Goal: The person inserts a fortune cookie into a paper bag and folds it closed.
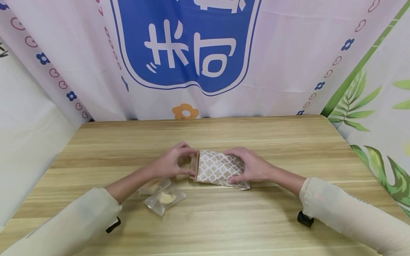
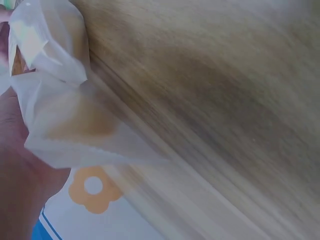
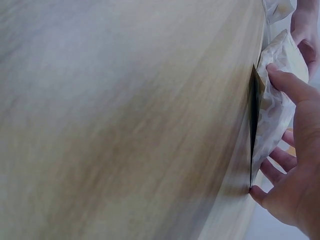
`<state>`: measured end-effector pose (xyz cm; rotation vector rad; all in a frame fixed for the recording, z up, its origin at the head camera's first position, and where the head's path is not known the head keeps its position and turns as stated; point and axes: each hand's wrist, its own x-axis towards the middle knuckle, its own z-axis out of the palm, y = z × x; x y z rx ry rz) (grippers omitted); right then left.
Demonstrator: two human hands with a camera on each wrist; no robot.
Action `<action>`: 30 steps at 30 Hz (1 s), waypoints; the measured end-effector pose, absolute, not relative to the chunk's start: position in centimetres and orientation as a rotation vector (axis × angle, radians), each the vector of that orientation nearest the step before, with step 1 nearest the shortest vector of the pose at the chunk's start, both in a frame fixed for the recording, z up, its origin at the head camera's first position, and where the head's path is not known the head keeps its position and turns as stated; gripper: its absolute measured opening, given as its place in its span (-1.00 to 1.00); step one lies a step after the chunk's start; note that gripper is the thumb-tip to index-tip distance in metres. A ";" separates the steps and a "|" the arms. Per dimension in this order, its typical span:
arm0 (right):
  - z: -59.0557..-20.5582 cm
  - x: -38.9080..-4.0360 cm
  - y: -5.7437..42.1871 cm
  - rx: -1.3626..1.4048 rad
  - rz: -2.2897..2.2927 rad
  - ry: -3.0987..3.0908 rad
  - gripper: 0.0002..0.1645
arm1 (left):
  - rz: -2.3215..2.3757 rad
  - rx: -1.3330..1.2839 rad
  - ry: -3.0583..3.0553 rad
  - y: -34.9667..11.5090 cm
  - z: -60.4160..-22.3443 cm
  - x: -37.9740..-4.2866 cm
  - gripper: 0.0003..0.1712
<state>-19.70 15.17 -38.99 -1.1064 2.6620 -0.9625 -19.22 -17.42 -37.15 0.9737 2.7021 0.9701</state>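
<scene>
A brown paper bag (image 1: 213,167) with a white lattice pattern lies on the wooden table between the two hands. At its left end, where a plain brown edge shows, my left hand (image 1: 173,161) grips it with thumb and fingers on opposite sides. My right hand (image 1: 253,165) holds the other end, its thumb and fingers spread around the bag. In the right wrist view, that hand (image 3: 295,150) curves about the bag (image 3: 277,100). Two clear packets (image 1: 166,198) with pale round pieces inside lie by the left forearm; they look large and blurred in the left wrist view.
The wooden table (image 1: 224,224) stretches around the bag on all sides. Behind its far edge hangs a white cloth (image 1: 272,71) with a blue sign and an orange flower. A leaf-patterned cloth (image 1: 374,142) hangs on the right side.
</scene>
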 end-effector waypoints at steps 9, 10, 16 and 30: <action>-38.9 -19.6 15.2 -1.107 -0.957 2.664 0.12 | 0.935 0.934 2.738 -19.1 -36.2 -18.7 -0.40; -38.8 -19.6 15.2 -1.108 -0.955 2.665 0.12 | 0.915 0.939 2.744 -19.3 -36.2 -18.7 -0.41; -38.8 -19.6 15.1 -1.109 -0.953 2.667 0.12 | 0.859 0.992 2.718 -20.6 -35.8 -18.6 -0.45; -38.8 -19.6 15.1 -1.102 -0.949 2.660 0.12 | 0.827 1.148 2.578 -22.6 -35.5 -18.2 -0.42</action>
